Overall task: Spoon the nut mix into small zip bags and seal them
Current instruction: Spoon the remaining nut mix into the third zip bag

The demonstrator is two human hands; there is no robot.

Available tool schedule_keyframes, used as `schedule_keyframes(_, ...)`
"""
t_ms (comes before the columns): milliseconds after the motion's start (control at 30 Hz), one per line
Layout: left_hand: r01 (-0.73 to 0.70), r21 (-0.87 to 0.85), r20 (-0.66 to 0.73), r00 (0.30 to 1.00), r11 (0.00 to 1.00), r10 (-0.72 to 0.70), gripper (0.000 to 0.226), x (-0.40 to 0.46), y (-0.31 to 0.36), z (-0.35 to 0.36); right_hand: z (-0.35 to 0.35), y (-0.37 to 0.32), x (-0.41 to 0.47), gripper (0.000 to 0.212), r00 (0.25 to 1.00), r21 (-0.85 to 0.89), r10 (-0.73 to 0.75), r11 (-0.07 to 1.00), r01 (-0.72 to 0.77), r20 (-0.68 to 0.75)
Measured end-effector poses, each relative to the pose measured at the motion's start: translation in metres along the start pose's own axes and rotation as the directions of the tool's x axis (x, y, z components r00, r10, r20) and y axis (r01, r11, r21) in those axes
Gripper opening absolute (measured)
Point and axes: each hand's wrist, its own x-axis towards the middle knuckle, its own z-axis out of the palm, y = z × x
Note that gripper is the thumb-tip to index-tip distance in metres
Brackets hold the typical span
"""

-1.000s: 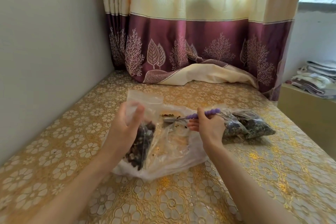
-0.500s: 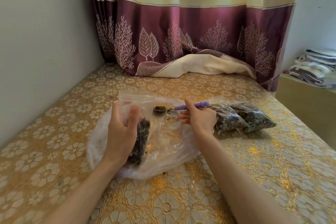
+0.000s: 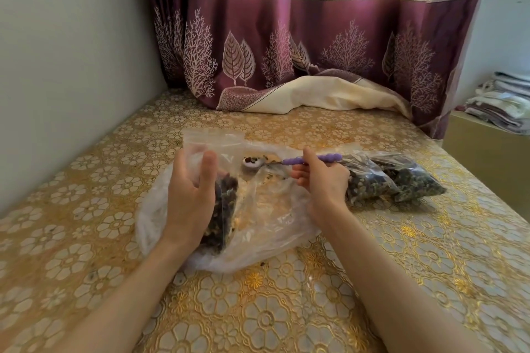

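My left hand [image 3: 190, 198] grips a small clear zip bag [image 3: 222, 203] partly filled with dark nut mix, its open top standing up behind my fingers. My right hand [image 3: 321, 180] holds a spoon with a purple beaded handle [image 3: 309, 159]. The spoon's bowl [image 3: 252, 163] carries a little nut mix and hovers just right of the zip bag's mouth. Under both lies a large, nearly empty clear plastic bag [image 3: 266, 226] with crumbs of mix. Two filled zip bags [image 3: 393, 178] lie to the right of my right hand.
The gold flower-patterned tablecloth [image 3: 258, 309] covers the table. A grey wall [image 3: 71, 66] runs along the left. A purple and cream curtain [image 3: 301, 46] hangs at the back and spills onto the table. Folded cloths [image 3: 504, 100] sit on a cabinet at the right.
The spoon has lifted out of the large bag with some mix and moved left toward the small bag's mouth. My left hand keeps holding the small bag.
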Motion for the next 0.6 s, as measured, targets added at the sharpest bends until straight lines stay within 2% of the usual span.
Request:
schedule_keyframes(200, -0.040, 0.000, -0.008, 0.999, 0.999, 0.040, 0.069, 0.001, -0.003, 0.001, 0.007, -0.003, 0.003, 0.034, 0.998, -0.044, 0.022, 0.999, -0.020, 0.050)
schedule_keyframes(300, -0.028, 0.008, -0.014, 1.000, 1.000, 0.028, 0.053, 0.000, -0.003, 0.001, 0.014, -0.001, 0.006, 0.034, 1.000, -0.079, 0.012, 0.997, -0.010, 0.025)
schedule_keyframes(467, -0.021, 0.001, -0.018, 1.000, 1.000, 0.021, 0.047, -0.001, -0.002, 0.001, 0.026, -0.004, 0.009, 0.035, 0.999, -0.064, -0.030, 0.997, 0.032, 0.042)
schedule_keyframes(600, -0.015, -0.008, -0.026, 1.000, 1.000, 0.015, 0.037, -0.001, -0.002, 0.000, 0.035, -0.005, 0.010, 0.034, 1.000, -0.031, -0.024, 0.999, 0.024, -0.007)
